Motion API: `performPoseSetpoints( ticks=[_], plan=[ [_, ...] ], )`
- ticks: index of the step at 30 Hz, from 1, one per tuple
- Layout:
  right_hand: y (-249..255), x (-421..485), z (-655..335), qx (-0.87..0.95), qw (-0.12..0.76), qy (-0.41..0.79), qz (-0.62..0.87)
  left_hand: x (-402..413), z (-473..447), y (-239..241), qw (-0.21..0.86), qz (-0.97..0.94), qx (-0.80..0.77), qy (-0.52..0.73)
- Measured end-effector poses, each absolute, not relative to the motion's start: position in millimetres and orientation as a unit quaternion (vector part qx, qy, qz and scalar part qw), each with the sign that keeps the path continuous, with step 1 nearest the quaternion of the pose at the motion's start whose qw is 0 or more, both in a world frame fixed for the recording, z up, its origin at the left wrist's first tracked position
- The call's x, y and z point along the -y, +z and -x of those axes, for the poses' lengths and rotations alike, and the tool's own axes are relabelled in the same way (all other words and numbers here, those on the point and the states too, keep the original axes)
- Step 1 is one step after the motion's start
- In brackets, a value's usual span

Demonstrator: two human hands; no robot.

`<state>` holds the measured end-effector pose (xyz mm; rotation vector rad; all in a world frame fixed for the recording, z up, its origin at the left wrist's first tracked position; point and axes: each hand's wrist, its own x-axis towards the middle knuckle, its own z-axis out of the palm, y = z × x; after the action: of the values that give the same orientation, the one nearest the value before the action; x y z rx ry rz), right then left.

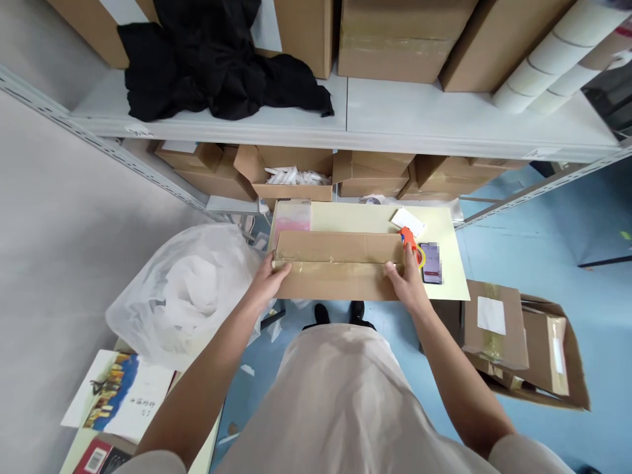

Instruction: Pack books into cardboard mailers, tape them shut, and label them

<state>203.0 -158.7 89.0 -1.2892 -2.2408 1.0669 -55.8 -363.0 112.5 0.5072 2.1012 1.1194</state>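
Observation:
A long cardboard box [340, 280], with clear tape along its top seam, lies across the small pale table [451, 289]. My left hand [269, 280] grips the box's left end, thumb on top and fingers down the side. At the other end my right hand [407, 280] holds it the same way, fingers along the right side. Just beyond my right fingers is an orange tape dispenser [407, 236] with a yellow roll [421, 255]. A phone [432, 263] lies to its right, and a white card or small box [409, 222] sits behind it.
Behind the table stands a metal shelf [296, 136] with cardboard boxes [405, 59], black cloth [212, 66] and white rolls [548, 56]. An open carton [296, 191] holds white items. A translucent plastic bag [182, 296] bulges at left. Packed boxes [494, 322] stand on the floor at right.

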Motion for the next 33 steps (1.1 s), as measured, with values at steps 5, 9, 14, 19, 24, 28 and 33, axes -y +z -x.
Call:
performPoseSetpoints(
  ticks=[5,9,14,19,24,28,33],
  plan=[
    [73.8,149.7,-208.3,0.724,0.198,0.487,0.446,359.7,52.7,109.9,0.380,-0.165,-0.775,0.477],
    [74.9,144.9,-208.0,0.700,0.199,0.484,0.485,351.5,51.6,105.9,0.369,-0.209,-0.768,0.480],
    [81.8,135.4,-203.9,0.704,0.201,0.462,0.500,344.8,48.7,113.5,0.246,-0.313,-0.843,0.361],
    [91.4,134.3,-199.7,0.769,0.166,0.363,0.498,331.2,14.3,131.2,0.072,-0.509,-0.846,0.139],
    [105.7,138.4,-187.9,0.879,0.133,0.197,0.414,292.3,-24.0,128.9,0.089,-0.661,-0.742,0.066],
    [113.0,138.9,-175.3,0.949,0.050,0.135,0.281,275.6,-30.2,119.6,0.087,-0.630,-0.771,0.032],
    [112.3,129.6,-167.9,0.968,0.007,0.105,0.230,271.3,-36.3,117.8,0.095,-0.586,-0.805,-0.008]
  ],
)
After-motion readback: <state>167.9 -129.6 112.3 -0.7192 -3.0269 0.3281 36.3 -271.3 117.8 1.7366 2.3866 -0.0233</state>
